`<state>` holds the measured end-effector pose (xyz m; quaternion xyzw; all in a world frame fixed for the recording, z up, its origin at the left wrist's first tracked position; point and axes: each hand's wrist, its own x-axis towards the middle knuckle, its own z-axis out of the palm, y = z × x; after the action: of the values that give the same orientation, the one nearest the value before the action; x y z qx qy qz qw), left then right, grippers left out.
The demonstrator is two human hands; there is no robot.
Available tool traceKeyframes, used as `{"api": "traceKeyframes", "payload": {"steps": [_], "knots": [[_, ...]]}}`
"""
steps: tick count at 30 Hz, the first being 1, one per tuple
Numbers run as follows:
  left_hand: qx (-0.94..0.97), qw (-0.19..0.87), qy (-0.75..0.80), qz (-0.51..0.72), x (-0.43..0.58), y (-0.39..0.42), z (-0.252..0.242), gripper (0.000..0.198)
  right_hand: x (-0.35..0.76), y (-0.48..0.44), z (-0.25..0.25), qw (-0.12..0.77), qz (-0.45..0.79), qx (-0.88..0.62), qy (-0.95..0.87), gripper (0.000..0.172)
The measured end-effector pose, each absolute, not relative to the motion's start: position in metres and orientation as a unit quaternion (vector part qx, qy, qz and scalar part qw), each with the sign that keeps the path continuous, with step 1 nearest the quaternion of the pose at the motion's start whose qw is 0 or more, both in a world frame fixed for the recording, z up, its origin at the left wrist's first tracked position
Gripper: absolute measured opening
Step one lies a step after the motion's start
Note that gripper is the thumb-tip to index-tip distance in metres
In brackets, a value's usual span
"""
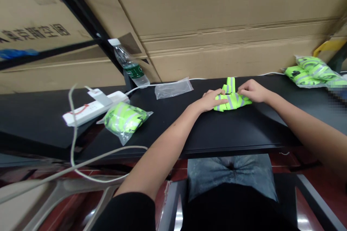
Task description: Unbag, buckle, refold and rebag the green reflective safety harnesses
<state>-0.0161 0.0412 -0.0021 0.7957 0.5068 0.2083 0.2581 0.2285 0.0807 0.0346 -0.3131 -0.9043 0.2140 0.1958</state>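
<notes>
Folded hi-vis vest (231, 101) lies long axis across the worktop (217, 133), between both hands: left hand (208, 100) flat on its left end, right hand (252, 91) narrowly curled at its right end, grip indiscernible.

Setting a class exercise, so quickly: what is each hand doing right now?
Left hand: open, flat on the folded hi-vis vest.
Right hand: fingers on the vest; cannot tell if gripping.

Neon-yellow reflective vest (232, 101), partly folded, lying flat
</notes>
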Motion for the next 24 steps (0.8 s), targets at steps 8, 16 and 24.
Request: {"api": "traceKeyframes", "payload": {"steps": [8, 16, 24], "knots": [[0.799, 0.266, 0.499, 0.206, -0.018, 0.043, -0.004, 0.044, 0.228, 0.102, 0.016, 0.302, 0.416, -0.434, -0.74, 0.061], [0.797, 0.279, 0.487, 0.223, -0.019, 0.044, -0.005, 0.039, 0.222, 0.103, 0.005, 0.359, 0.449, -0.462, -0.676, 0.068], [0.798, 0.278, 0.485, 0.225, -0.021, 0.044, -0.007, 0.039, 0.211, 0.112, 0.003, 0.394, 0.422, -0.456, -0.677, 0.071]]}}
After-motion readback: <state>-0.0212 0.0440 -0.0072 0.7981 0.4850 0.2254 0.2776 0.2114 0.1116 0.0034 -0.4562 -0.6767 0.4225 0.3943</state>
